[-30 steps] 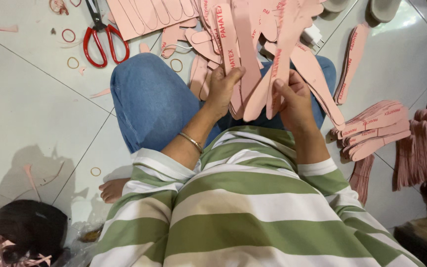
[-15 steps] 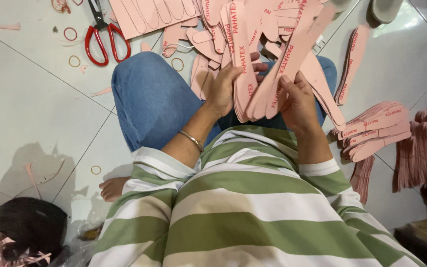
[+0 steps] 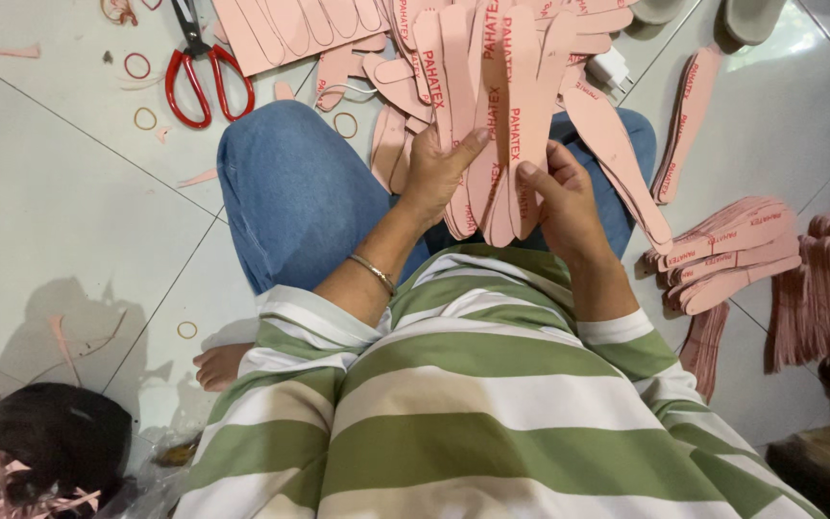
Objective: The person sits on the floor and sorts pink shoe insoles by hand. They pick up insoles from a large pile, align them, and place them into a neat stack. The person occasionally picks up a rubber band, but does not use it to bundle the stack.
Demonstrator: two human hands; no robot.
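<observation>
Two hands hold one fanned bundle of pink insoles (image 3: 492, 106) upright above the lap. Nearest the body, the left hand (image 3: 434, 173) wraps the bundle's lower left edge, fingers curled round its heel ends and thumb up along the front. The right hand (image 3: 559, 197) closes on the lower right edge, thumb pressed to the face of the front insole. Both are clamped on the same bundle, whose heels sit between the palms while the toes spread up and away over the blue jeans (image 3: 300, 192).

Since a second ago the fan has drawn tighter and stands more upright; earlier the insoles splayed wider and leaned to the right. The hands have come closer together.

Beyond the knees, loose insoles (image 3: 280, 29) lie on the tiled floor (image 3: 50, 192) toward its far edge, with red-handled scissors (image 3: 199, 72) and a few rubber bands (image 3: 136, 65) to their left. Stacked insoles (image 3: 732, 255) rest by the right edge. A dark bag of pink scraps (image 3: 31, 452) sits in the near left corner.
</observation>
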